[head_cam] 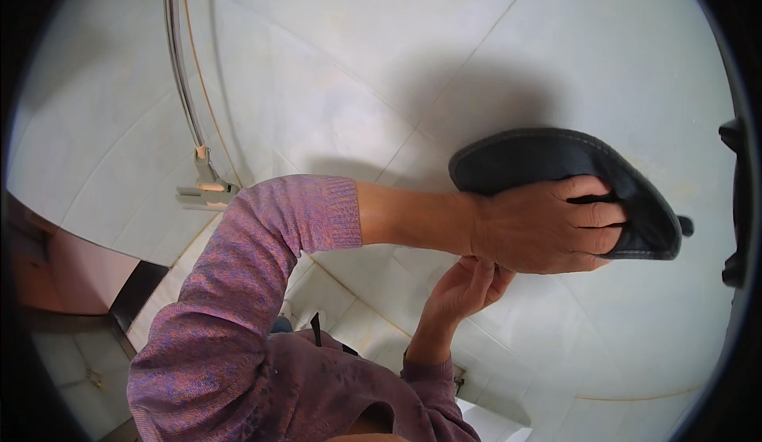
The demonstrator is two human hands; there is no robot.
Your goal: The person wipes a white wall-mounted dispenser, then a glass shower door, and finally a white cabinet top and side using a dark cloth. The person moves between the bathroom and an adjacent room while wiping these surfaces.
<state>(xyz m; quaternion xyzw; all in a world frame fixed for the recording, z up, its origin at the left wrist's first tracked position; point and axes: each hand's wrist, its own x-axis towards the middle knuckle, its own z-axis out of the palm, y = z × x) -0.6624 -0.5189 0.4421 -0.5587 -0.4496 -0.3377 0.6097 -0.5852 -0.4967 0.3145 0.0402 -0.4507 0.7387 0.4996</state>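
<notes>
My left hand (547, 227) reaches across to the right with its back to me. It holds a black, leather-looking flat piece (524, 165) with a stitched, rounded border, and the fingertips disappear under its fold. A small dark knob (687, 226) sticks out at the piece's right end. Below the left wrist is my right hand (467, 287), its fingers bent upward. Those fingertips are partly hidden behind the left hand, so what they touch cannot be told.
A pale tiled wall (333, 102) spreads behind the hands. A slim grey pole (181, 67) with a jointed grey-and-tan end (207, 190) stands at upper left. A dark fixture with knobs (731, 135) lines the right rim. Tiled floor (333, 299) shows below.
</notes>
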